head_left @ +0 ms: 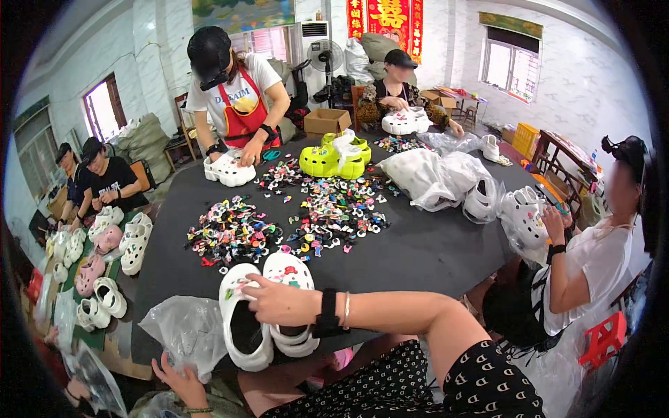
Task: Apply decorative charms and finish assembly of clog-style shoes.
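Note:
A pair of white clogs stands side by side at the table's near edge, toes pointing away from me. My right hand point(284, 302) reaches across from the right, over the right clog point(293, 270). Its fingers and thumb grip the upper of the left clog point(240, 343) at the front of the foot opening. Colourful charms sit on both uppers. Below the table edge, my left hand point(182, 384) holds the lower edge of a crumpled clear plastic bag point(182, 329) beside the left clog. The bag partly covers its fingertips.
Loose charms point(233, 230) lie in heaps on the black table point(432, 251). Lime-green clogs point(327, 161) and bagged white clogs point(432, 174) stand farther back. Co-workers handle white clogs point(230, 169) around the table. More clogs point(110, 296) stand at the left, and a red stool point(603, 341) at the right.

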